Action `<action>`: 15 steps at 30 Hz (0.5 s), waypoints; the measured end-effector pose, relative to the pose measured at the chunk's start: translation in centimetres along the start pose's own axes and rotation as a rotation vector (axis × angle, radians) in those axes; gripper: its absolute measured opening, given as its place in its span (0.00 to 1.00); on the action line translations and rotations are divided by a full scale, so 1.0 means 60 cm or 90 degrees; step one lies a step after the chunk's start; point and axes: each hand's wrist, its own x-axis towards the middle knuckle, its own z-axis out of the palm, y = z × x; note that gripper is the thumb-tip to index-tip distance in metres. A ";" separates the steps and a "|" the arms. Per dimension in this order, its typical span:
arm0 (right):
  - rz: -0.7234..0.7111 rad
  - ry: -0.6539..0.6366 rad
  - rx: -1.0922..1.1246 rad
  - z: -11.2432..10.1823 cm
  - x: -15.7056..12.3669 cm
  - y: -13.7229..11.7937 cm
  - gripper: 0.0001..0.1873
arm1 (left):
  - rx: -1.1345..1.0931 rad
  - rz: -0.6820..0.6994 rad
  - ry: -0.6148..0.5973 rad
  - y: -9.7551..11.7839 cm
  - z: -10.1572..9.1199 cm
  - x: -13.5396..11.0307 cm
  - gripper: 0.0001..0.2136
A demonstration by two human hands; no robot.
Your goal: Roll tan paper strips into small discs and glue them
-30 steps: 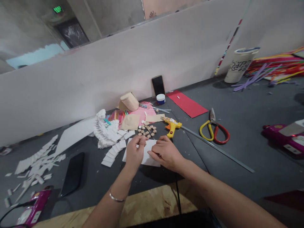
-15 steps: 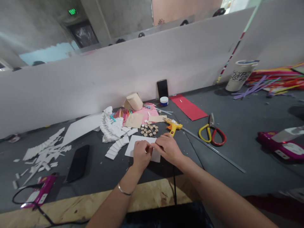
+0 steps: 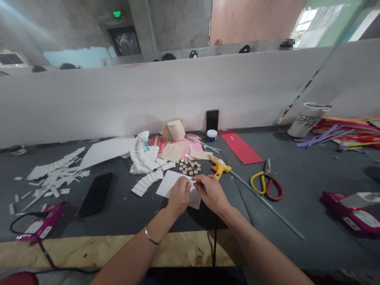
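My left hand (image 3: 179, 194) is closed above a white sheet (image 3: 166, 183), its thumb and forefinger pinched together. Close by on the right, my right hand (image 3: 211, 192) has curled fingers, with thumb and forefinger pinched near the left fingertips. Whatever lies between the fingers is too small to make out. Just beyond the sheet is a cluster of small beige rounded pieces (image 3: 190, 167). A yellow glue gun (image 3: 221, 168) with a long clear glue stick (image 3: 267, 204) lies beside my right hand. Overlapping white squares (image 3: 146, 184) fan out left of the sheet.
Red-and-yellow-handled scissors (image 3: 267, 180) lie to the right, near a red sheet (image 3: 242, 147). A black phone (image 3: 96, 194), white scraps (image 3: 53, 178) and a magenta device (image 3: 44, 223) are at left. Another magenta device (image 3: 353, 213) sits at right. A pale cup (image 3: 307, 120) stands farther back.
The view has tilted up and levelled. My hands, touching before, have drawn slightly apart at the fingertips and remain over the white sheet.
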 end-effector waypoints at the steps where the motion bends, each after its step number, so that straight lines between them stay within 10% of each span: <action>1: 0.001 -0.004 -0.001 0.001 0.000 0.002 0.10 | 0.000 0.004 -0.009 0.002 0.000 -0.001 0.12; 8: 0.089 0.002 -0.036 -0.046 0.013 0.011 0.19 | 0.033 0.042 -0.070 -0.001 0.006 -0.009 0.17; 15: 0.164 -0.211 -0.352 -0.083 0.176 0.068 0.16 | -0.047 0.012 -0.057 -0.005 0.016 -0.010 0.09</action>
